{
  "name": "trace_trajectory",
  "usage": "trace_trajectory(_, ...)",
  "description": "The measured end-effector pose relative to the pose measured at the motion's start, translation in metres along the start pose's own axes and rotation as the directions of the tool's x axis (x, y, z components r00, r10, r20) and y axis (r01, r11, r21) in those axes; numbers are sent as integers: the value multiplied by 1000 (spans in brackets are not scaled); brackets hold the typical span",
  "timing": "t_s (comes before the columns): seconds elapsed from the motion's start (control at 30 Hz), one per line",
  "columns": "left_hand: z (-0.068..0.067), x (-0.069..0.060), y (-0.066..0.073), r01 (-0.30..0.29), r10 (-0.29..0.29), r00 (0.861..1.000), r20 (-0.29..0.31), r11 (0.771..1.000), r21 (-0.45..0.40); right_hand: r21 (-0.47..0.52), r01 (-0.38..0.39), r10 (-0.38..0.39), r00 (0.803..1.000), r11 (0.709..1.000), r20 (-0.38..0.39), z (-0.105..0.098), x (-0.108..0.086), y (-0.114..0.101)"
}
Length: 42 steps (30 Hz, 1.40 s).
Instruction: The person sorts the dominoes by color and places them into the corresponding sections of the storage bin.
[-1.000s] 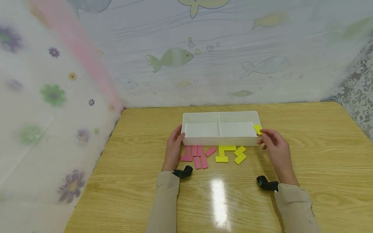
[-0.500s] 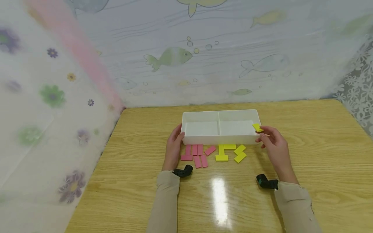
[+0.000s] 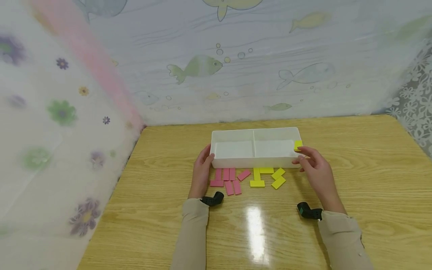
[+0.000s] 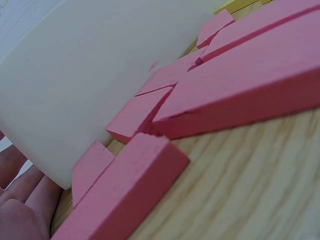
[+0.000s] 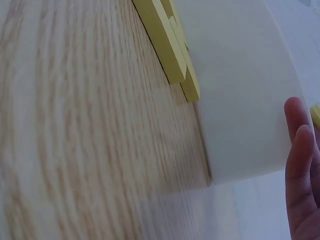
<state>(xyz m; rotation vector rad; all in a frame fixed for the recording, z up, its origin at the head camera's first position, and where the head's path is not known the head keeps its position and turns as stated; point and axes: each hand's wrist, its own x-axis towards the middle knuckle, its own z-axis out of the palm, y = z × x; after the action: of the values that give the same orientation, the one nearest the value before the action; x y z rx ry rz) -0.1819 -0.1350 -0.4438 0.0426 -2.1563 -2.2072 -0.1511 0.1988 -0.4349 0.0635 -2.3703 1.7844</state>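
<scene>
Left hand (image 3: pixel 201 168) grips box (image 3: pixel 249 163) by left end. Right hand (image 3: pixel 318 170) pinches yellow block (image 3: pixel 298 144) at far right of box's right part. Likely step: putting block in. Next needs lowering, then letting go. 7 pink blocks (image 3: pixel 229 188), 5 more yellow blocks (image 3: pixel 257 183) lie on table (image 3: pixel 152 210).

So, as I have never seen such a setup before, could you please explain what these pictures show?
There is no machine here, just a person's bare left hand and right hand. The wide picture comes from a camera on the head, looking forward and down; the two close-ups come from a small black camera on each wrist. On the wooden table stands a white two-compartment box, with pink pieces in front of its left half and yellow pieces mostly in front of its right half. The left hand grips the box's left end. The right hand holds a single yellow piece at the right end; its exact grip is partly hidden.
</scene>
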Motion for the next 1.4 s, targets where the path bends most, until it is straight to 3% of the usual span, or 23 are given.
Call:
trace_trajectory(0.13,1,-1,3,-15,15,1000,8,1000,4,3,-11,11,1000,1000,4,0,-1,-6)
trace_trajectory(0.47,-2,6,-16,-29,30,999,-15,999,17,-92,-33,34,999,995,15,-1,-3,-7)
trace_trajectory(0.77,-1,5,-17,-33,33,999,-15,999,4,-16,55,-55,998,998,8,-1,-2,-5)
trace_trajectory(1.0,-1,5,-16,-42,42,999,-8,999,8,20,99,-99,995,995,4,-4,-3,-6)
trace_trajectory(1.23,-3,3,-13,-24,24,1000,6,999,24,93,130,-133,991,987,28,-5,0,13)
trace_trajectory(1.3,-1,1,-7,-26,26,1000,15,999,18,84,118,-123,991,989,53,-6,0,10)
trace_trajectory(1.4,2,-3,3,-31,31,999,20,999,12,44,87,-91,992,995,91,-6,-5,-13)
